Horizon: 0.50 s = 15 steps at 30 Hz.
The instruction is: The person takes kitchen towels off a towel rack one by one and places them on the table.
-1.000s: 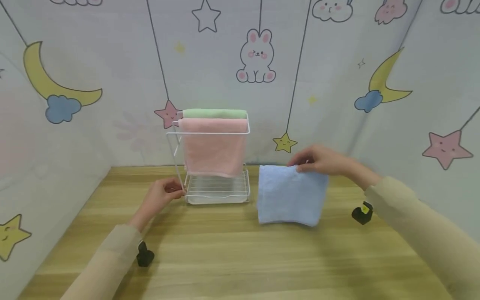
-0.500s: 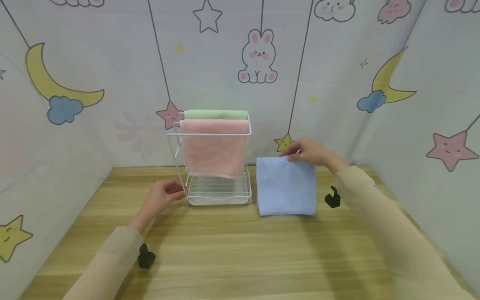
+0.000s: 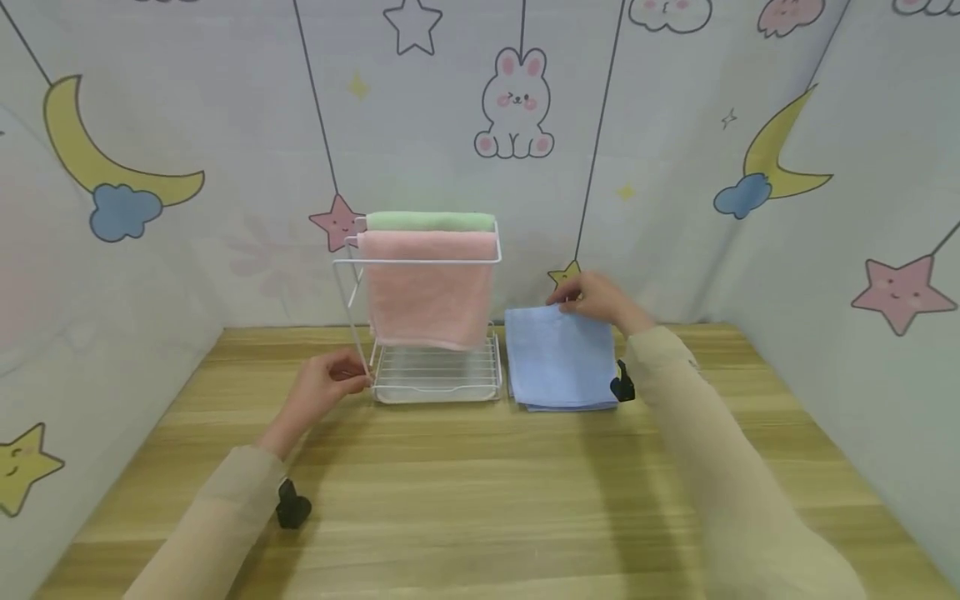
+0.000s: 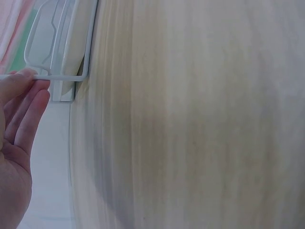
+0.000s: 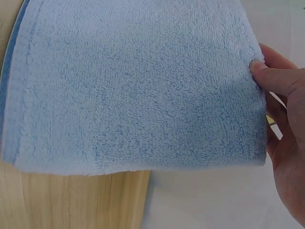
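Rabbit print (image 3: 514, 104): on white wall (image 3: 255, 108).
Outlined star (image 3: 413, 27): upper left of rabbit.
White cloud (image 3: 670, 15): upper right of rabbit.

wood-grain table (image 3: 480, 500) | white wire rack (image 3: 438, 388) standing on it

the right hand (image 5: 292, 143) pinches one edge of a folded light-blue terry towel (image 5: 138, 90) between thumb and fingers; past its lower edge show a wood-grain tabletop (image 5: 76, 200) and a whitish surface (image 5: 209, 200).
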{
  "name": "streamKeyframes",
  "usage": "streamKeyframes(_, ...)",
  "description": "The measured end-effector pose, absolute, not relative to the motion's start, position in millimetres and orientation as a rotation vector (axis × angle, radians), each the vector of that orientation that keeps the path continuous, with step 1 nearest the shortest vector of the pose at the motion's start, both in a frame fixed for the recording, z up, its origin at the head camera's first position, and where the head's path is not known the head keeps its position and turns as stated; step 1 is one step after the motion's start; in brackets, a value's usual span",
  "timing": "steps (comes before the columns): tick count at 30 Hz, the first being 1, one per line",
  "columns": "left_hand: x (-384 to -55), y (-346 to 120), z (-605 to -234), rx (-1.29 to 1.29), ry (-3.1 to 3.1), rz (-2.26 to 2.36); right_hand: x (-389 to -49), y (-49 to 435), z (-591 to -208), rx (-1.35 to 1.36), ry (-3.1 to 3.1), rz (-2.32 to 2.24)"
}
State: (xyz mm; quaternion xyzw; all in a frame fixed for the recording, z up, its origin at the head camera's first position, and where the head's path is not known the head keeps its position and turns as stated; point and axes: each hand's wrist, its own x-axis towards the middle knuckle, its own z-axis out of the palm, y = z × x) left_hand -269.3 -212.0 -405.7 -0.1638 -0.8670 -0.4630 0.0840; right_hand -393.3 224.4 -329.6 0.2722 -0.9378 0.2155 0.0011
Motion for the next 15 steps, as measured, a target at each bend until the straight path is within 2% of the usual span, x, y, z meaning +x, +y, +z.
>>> streamKeyframes(6, -282.1, -219.8, -424.2, -0.486, -2.594, -1.377, -402.4, 227.4, -341.9, 0.861, -2.958, 0.696)
streamKeyframes(15, -282.7, -220.6, -423.0, -0.489, -2.582, -1.379, -415.8, 234.0, -364.7, 0.736, -2.994, 0.781)
